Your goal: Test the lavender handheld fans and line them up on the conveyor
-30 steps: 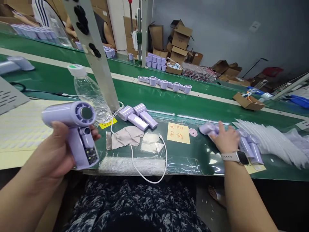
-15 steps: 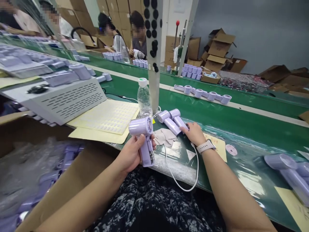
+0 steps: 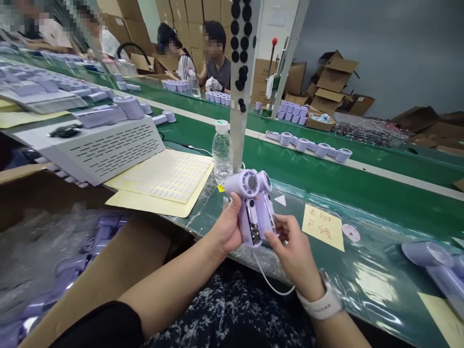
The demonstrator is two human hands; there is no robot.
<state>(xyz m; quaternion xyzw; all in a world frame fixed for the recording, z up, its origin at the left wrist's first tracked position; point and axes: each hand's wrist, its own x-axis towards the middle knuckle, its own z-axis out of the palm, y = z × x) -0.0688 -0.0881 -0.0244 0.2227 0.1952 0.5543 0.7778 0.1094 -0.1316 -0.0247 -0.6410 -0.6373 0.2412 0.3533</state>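
Note:
Closed around the handle of a lavender handheld fan is my left hand. The handle's side is uncovered and shows a circuit board inside. My right hand grips the lower handle of a second lavender fan, its thumb and fingers on the casing. Both fans stand roughly upright, side by side above the table edge, with the left one partly in front. A white cable hangs below them. Whatever lies on the table behind the fans is mostly hidden.
A water bottle stands behind the fans by a post. Left are yellow label sheets and a grey slotted box. More fans lie along the green belt line. At right lie a handwritten note and blurred fans. Co-workers sit across.
My right hand has picked up a fan from the table and brought it left and nearer, beside the other fan. My left hand has shifted right with its fan.

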